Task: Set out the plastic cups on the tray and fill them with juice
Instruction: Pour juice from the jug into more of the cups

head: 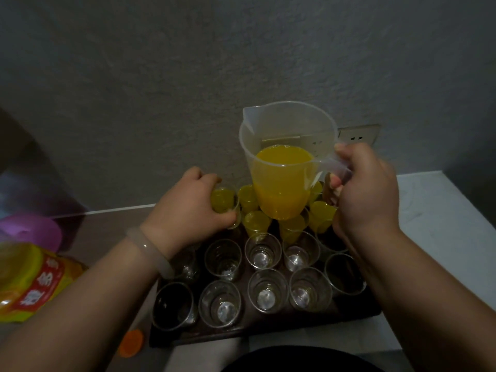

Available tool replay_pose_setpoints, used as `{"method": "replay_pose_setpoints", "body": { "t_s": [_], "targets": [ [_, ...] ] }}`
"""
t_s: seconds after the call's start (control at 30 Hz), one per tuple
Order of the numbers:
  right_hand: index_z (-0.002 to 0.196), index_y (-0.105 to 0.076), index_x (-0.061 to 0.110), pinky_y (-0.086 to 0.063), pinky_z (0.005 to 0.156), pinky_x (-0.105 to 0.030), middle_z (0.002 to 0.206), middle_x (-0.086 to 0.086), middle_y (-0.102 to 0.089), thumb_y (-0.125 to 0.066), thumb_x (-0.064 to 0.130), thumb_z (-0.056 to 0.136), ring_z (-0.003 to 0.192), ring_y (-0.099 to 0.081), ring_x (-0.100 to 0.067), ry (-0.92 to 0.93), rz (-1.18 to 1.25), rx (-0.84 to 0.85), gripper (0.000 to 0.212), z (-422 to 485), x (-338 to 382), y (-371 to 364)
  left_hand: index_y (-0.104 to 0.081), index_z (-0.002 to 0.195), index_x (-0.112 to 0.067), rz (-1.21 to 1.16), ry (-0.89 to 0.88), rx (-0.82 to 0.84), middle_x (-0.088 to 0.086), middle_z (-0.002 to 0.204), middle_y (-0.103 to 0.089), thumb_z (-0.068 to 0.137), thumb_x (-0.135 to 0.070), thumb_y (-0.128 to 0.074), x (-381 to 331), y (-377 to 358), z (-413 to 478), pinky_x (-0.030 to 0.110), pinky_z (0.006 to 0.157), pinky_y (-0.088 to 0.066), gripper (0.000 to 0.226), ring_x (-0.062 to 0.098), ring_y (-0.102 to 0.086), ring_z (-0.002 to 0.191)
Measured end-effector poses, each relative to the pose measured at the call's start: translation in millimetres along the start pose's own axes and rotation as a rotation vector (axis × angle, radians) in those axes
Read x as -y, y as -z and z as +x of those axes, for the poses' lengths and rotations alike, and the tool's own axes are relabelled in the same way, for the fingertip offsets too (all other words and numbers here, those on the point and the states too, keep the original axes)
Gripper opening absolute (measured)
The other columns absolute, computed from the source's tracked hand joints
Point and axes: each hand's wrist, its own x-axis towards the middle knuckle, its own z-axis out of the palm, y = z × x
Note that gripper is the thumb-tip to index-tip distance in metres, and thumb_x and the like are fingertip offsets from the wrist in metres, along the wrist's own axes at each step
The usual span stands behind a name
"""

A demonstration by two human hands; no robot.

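A dark tray (354, 316) on the counter carries several clear plastic cups. The near rows, such as one empty cup (267, 288), hold nothing; the far cups, such as one filled cup (256, 224), hold orange juice. My left hand (193, 202) grips a filled cup (224, 201) at the tray's far left corner. My right hand (362, 189) grips the handle of a clear plastic jug (284, 162), about half full of juice, held upright above the far cups.
A yellow juice bottle with a red label (29, 280) lies at the left, with a purple bowl (29, 229) behind it. An orange cap (131, 343) lies by the tray's near left corner. A wall with a socket (357, 135) stands close behind.
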Motion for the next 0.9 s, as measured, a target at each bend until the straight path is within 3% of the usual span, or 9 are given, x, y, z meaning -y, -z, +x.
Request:
{"method": "replay_pose_setpoints", "body": {
  "t_s": [0.2,0.3,0.4,0.53,0.63,0.7,0.9],
  "targets": [
    [0.038,-0.053,0.020,-0.028,0.048,-0.030,0.041,0.006,-0.041,-0.053,0.032,0.071,0.041,-0.036,-0.010,0.021,-0.035,0.016,0.035,-5,3,-4,-0.047,0.138,-0.021,-0.063,-0.049,-0.097,-0.001,0.122,-0.042,0.069,-0.045,-0.071,7,30,2,0.026,0.092,-0.046,0.077,0.015,-0.053,0.108],
    [0.041,-0.055,0.018,-0.028,0.041,-0.022,0.039,0.008,-0.042,-0.055,0.027,0.076,0.038,-0.036,-0.007,0.012,-0.033,0.035,0.036,-3,8,-5,-0.048,0.137,-0.022,-0.076,-0.099,-0.108,-0.002,0.121,-0.040,0.070,-0.047,-0.072,13,34,8,0.023,0.090,-0.043,0.076,0.013,-0.053,0.108],
    [0.036,-0.054,0.019,-0.024,0.041,-0.022,0.038,0.006,-0.038,-0.054,0.030,0.068,0.035,-0.032,-0.010,-0.030,-0.042,0.099,0.033,7,17,-7,-0.047,0.139,-0.020,-0.076,-0.127,-0.080,-0.003,0.123,-0.041,0.071,-0.043,-0.074,20,34,14,0.020,0.091,-0.041,0.076,0.011,-0.052,0.110],
    [0.032,-0.051,0.019,-0.021,0.044,-0.027,0.036,0.005,-0.036,-0.053,0.025,0.082,0.034,-0.027,-0.012,-0.033,-0.177,0.181,0.050,17,27,-10,-0.042,0.142,-0.016,-0.024,-0.167,-0.067,0.000,0.131,-0.045,0.071,-0.041,-0.072,28,34,20,0.022,0.094,-0.042,0.081,0.011,-0.051,0.115],
    [0.035,-0.050,0.018,-0.022,0.044,-0.026,0.036,0.003,-0.036,-0.057,0.031,0.072,0.032,-0.028,-0.012,-0.038,-0.307,0.238,0.040,20,33,-17,-0.045,0.139,-0.015,0.021,-0.201,-0.074,0.002,0.129,-0.051,0.071,-0.044,-0.071,34,31,23,0.021,0.090,-0.039,0.079,0.014,-0.052,0.115],
    [0.038,-0.052,0.017,-0.024,0.045,-0.027,0.036,0.003,-0.038,-0.059,0.027,0.077,0.031,-0.031,-0.012,-0.041,-0.393,0.255,0.041,22,35,-21,-0.049,0.136,-0.015,0.036,-0.214,-0.076,0.003,0.128,-0.055,0.073,-0.042,-0.073,37,30,23,0.021,0.088,-0.037,0.074,0.017,-0.052,0.116],
    [0.038,-0.056,0.016,-0.029,0.049,-0.031,0.035,0.005,-0.043,-0.058,0.030,0.082,0.032,-0.036,-0.010,-0.006,-0.720,0.352,0.046,24,46,-41,-0.047,0.139,-0.017,0.063,-0.259,-0.036,0.003,0.134,-0.056,0.071,-0.049,-0.071,42,26,22,0.026,0.098,-0.038,0.079,0.018,-0.051,0.123]
  ]
}}
